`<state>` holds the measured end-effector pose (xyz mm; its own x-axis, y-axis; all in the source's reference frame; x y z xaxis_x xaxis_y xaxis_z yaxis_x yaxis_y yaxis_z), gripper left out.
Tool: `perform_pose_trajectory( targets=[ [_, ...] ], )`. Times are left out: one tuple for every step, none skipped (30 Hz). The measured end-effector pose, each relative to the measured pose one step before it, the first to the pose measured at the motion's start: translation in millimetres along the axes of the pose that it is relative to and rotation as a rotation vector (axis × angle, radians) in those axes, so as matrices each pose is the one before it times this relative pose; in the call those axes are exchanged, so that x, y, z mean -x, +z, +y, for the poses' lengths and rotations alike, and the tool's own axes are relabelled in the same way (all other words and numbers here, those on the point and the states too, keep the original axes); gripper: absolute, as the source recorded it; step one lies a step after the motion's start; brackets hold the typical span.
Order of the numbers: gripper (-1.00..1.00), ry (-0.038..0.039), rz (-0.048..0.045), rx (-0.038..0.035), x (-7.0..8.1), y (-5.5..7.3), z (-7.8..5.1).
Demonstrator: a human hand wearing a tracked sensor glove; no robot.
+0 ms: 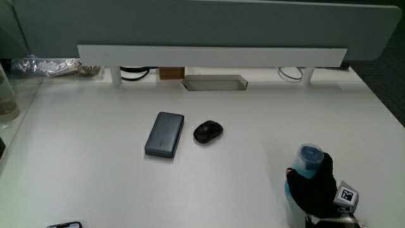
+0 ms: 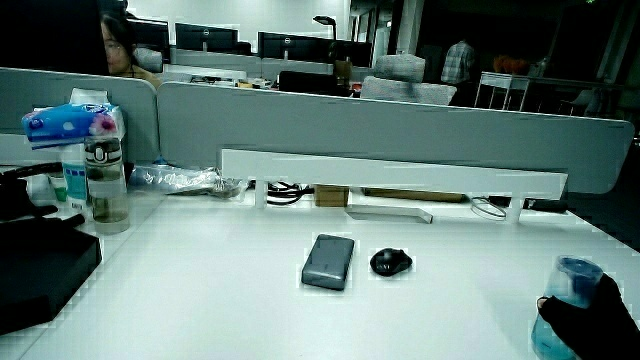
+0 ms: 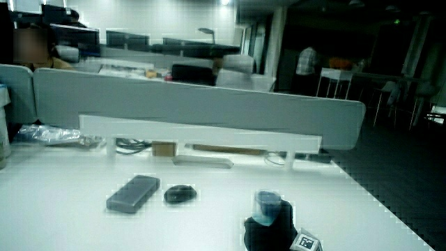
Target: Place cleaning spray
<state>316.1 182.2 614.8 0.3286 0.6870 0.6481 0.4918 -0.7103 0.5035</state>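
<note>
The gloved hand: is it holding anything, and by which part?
Yes. The hand grips the cleaning spray bottle around its body, below the blue top, near the table's edge.

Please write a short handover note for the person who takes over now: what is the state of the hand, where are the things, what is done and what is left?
Hand: closed around the cleaning spray, a blue bottle held upright near the table's edge closest to the person; seen the same in both side views.
Other things: power bank and mouse lie side by side, apart, mid-table, farther from the person than the bottle.
Done: the spray is grasped and is at the table.
Left: whether its base already rests on the table cannot be told; set it down and release.
</note>
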Motion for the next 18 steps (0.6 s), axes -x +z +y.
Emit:
perform_pose_trajectory(
  targets=[
    [0.00,-0.00566,0.00378,0.00211,-4.11,0.18,0.47],
    [0.00,0.01363,-0.01185,-0.00918,-6.85,0.00,2.49],
    [0.00,-0.01631,0.03638,-0.00004,-1.24,0.91,-2.46],
    [0.00,-0.01298,-0.00729,-0.01757,-2.04,1.40,-0.98],
    [0.00,0.01205,-0.00474,0.00881,-1.93,-1.14,1.65],
    [0.00,0.00021,-0.00472,0.00228,1.31,-1.16,-0.70],
    [0.00,-0.01250,0.00177,0.00435,0.98,-1.02,-1.37],
    [0.00,-0.00531,-0.00576,-0.00004,0.75,-0.93,-1.10],
    [0.00,0.01284,0.00902,0.00092,-3.66,-1.58,1.43],
    [0.00,-0.00375,-0.00357,0.00328,-1.03,-0.20,0.39],
    [0.00,-0.01344,-0.00441,0.00548,4.17,1.23,-1.96],
    [-0.05,0.01911,-0.00790,-0.00293,-3.20,0.82,2.80],
    [-0.11,-0.02223,0.00491,0.00829,2.43,1.12,-1.52],
    [-0.16,0.00757,-0.00078,-0.00410,-1.13,0.51,0.35],
    [-0.21,-0.00936,-0.00433,0.01050,0.62,0.39,-0.79],
    [-0.26,0.01068,0.00166,0.00116,-1.13,-0.16,0.57],
    [-0.32,0.00184,-0.00498,0.01612,-3.13,-0.14,1.81],
    [-0.37,-0.03269,-0.00001,0.02200,1.62,0.34,-0.50]
  ],
)
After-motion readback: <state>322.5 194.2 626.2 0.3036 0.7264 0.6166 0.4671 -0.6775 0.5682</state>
